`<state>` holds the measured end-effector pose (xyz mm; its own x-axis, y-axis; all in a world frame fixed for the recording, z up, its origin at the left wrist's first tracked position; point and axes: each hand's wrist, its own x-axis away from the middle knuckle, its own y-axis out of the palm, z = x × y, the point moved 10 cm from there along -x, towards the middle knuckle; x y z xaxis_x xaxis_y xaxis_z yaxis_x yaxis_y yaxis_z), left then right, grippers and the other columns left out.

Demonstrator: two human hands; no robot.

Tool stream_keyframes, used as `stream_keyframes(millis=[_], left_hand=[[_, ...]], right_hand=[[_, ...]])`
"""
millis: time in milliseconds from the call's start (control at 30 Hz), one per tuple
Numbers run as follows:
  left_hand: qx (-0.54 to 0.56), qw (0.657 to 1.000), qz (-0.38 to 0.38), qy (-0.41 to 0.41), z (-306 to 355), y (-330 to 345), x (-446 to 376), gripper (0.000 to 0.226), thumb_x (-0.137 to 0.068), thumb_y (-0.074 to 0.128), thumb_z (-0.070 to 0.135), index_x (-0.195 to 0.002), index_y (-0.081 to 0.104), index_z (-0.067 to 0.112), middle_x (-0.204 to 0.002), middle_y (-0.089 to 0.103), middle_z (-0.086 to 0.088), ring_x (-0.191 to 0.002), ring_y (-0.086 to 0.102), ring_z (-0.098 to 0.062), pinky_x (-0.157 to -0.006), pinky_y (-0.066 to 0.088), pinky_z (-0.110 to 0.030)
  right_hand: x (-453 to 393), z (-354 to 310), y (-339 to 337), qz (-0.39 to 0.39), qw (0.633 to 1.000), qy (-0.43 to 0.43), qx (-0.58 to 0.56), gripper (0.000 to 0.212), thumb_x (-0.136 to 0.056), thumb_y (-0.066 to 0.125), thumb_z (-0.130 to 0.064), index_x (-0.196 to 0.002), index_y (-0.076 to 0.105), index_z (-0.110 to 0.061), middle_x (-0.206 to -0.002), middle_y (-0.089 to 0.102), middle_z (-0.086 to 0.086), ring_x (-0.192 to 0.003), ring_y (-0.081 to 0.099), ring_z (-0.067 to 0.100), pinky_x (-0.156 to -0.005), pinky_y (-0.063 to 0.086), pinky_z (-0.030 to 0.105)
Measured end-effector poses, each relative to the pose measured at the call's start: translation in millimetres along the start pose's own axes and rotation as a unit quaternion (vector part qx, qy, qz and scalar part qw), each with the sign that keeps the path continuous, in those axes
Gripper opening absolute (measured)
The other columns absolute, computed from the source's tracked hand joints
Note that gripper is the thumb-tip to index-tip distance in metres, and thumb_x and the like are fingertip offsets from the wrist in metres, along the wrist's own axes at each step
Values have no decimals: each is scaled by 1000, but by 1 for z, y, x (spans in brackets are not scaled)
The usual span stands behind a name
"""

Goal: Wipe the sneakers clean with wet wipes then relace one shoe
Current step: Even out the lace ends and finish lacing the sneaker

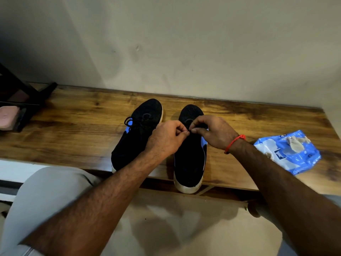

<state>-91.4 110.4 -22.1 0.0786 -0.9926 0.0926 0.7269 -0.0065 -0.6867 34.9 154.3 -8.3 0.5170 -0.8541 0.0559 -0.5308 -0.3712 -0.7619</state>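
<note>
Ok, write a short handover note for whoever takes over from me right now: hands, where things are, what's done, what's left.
Left hand and right hand: both pinch the black lace over the right sneaker, which overhangs the near edge of the wooden shelf.
Left sneaker lies beside it, laced with a bow.
Wet wipes pack lies to the right with a used wipe on top.
Done: wiping, apparently.
Left: finish lacing the right sneaker.

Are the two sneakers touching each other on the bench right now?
Apart. The head view shows a strip of wooden bench between the left sneaker and right sneaker near the toes.
</note>
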Motion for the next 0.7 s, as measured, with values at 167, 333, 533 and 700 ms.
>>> stream_keyframes(millis=[167, 333, 533, 700], left_hand=[[-8, 998, -47, -41, -7, 0, -5, 9, -96, 68, 33, -91, 70, 26, -76, 70, 9, -66, 63, -1, -64, 53, -26], [-14, 991, -108, -83, -15, -3, -5, 11, -99, 64, 29, -91, 68, 23, -76, 71, 8, -38, 49, 9, -45, 39, -15], [-17, 976, -170, -132, -25, -8, 1, 12, -102, 59, 22, -97, 65, 13, -81, 70, -1, -31, 47, 5, -36, 37, -12], [-41, 966, -201, -156, -35, -8, 6, 10, -104, 55, 11, -95, 59, 10, -77, 63, 1, -30, 48, 3, -34, 35, -13]], right_hand=[[3, 6, -21, 58, 997, 25, -35, 9, -92, 67, -24, -90, 64, -16, -88, 67, 0, -80, 59, 13, -69, 46, 27], [11, 10, -1, -44, 998, 46, 14, 20, -90, 66, -28, -75, 59, -17, -70, 58, -4, -64, 50, 9, -59, 39, 28], [15, 13, 2, -64, 996, 65, 3, 26, -83, 62, -15, -61, 47, -15, -60, 46, -2, -56, 40, 12, -55, 34, 32], [13, 13, -3, -50, 997, 58, 1, 26, -84, 62, -16, -62, 47, -16, -61, 48, -3, -56, 42, 11, -55, 35, 31]])
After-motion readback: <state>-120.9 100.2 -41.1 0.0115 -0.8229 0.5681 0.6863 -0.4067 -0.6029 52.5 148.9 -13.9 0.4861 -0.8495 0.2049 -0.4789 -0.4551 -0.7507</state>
